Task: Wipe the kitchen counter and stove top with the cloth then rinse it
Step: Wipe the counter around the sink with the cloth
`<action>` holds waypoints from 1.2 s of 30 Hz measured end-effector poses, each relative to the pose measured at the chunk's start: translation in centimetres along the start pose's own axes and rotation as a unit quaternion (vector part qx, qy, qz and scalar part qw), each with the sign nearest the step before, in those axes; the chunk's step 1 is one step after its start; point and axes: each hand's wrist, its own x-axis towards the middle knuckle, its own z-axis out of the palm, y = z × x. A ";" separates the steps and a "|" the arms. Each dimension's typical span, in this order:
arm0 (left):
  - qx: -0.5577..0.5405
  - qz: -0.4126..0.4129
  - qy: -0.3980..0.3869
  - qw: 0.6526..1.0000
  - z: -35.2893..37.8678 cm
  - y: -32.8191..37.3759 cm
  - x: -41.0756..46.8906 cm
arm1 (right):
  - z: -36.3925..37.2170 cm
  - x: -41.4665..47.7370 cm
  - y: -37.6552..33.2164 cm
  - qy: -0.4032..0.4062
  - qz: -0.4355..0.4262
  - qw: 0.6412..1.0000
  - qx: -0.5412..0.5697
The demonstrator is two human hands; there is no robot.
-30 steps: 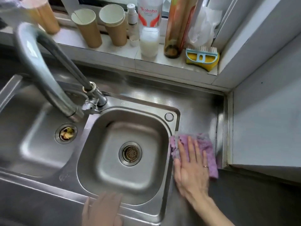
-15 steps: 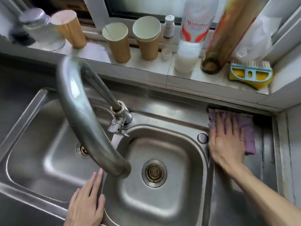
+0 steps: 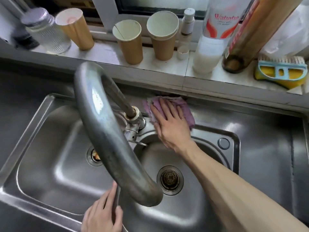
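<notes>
Cloth (image 3: 186, 108), purple, lay flat under R hand (image 3: 170, 126) on the steel ledge behind the sink, just right of the faucet base (image 3: 136, 118) and tight against the foot of the window sill (image 3: 158, 72). R hand was flat and unclenched: fingers straight, slightly spread, palm down, pressing the cloth w/o curling round it. Ring (image 3: 182, 117) on one finger. Cloth edges showed past the fingertips and on both sides of the hand. Forearm crossed over the right basin (image 3: 175, 215) from bottom right.

L hand (image 3: 102, 213) sat at the bottom edge, on the ridge btwn the two basins, fingers fairly straight, gripping nothing. One finger ran up along the ridge, tip just beside the faucet spout (image 3: 107, 128).

Spout arched big toward the camera, mouth over the right basin near the right drain (image 3: 170, 180). Left basin (image 3: 50, 148) had the left drain (image 3: 95, 155), w/ bits of sth in it, partly behind the spout. Round cap (image 3: 223, 143) sat at the sink rim's back right corner; steel counter (image 3: 270, 156) lay to the right.

On the sill, L to R: ribbed glass jar (image 3: 46, 33), three brown paper cups (image 3: 129, 46), small white bottle (image 3: 188, 22), big bottle (image 3: 212, 52) w/ white liquid, tall brownish roll (image 3: 244, 36), yellow-blue scrub brush (image 3: 282, 72). Plastic bag (image 3: 291, 30) behind the brush.
</notes>
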 end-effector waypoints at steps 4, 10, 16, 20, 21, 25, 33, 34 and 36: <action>0.019 0.039 0.044 0.998 1.8 -1.5 0.8 | -1.4 -3.9 5.4 -0.013 0.042 0.998 -0.052; -0.001 0.003 0.044 0.999 2.5 -2.6 0.5 | -4.3 -11.8 15.2 -0.049 0.171 0.983 -0.041; -0.004 0.012 0.045 0.999 2.7 -3.4 0.1 | -4.7 -12.5 15.7 -0.061 0.205 0.976 -0.033; -0.010 0.035 0.042 0.998 3.2 -4.3 0.3 | -4.1 -15.5 13.5 -0.015 0.236 0.971 -0.039; -0.011 0.035 0.044 0.998 3.3 -4.4 0.3 | -4.1 -16.7 12.9 -0.019 0.225 0.973 -0.038; -0.013 0.044 0.059 0.997 3.7 -4.7 0.2 | -3.1 -23.7 10.1 -0.048 0.231 0.971 -0.047; 0.003 0.043 0.061 0.997 4.5 -5.2 0.5 | -1.1 -29.7 6.2 -0.042 0.186 0.980 -0.059; 0.006 0.042 0.063 0.997 4.7 -5.2 0.5 | -1.6 -28.9 7.3 -0.059 0.166 0.982 -0.061; 0.012 0.038 0.065 0.997 4.9 -5.2 0.5 | -2.6 -26.3 10.0 -0.075 0.148 0.985 -0.041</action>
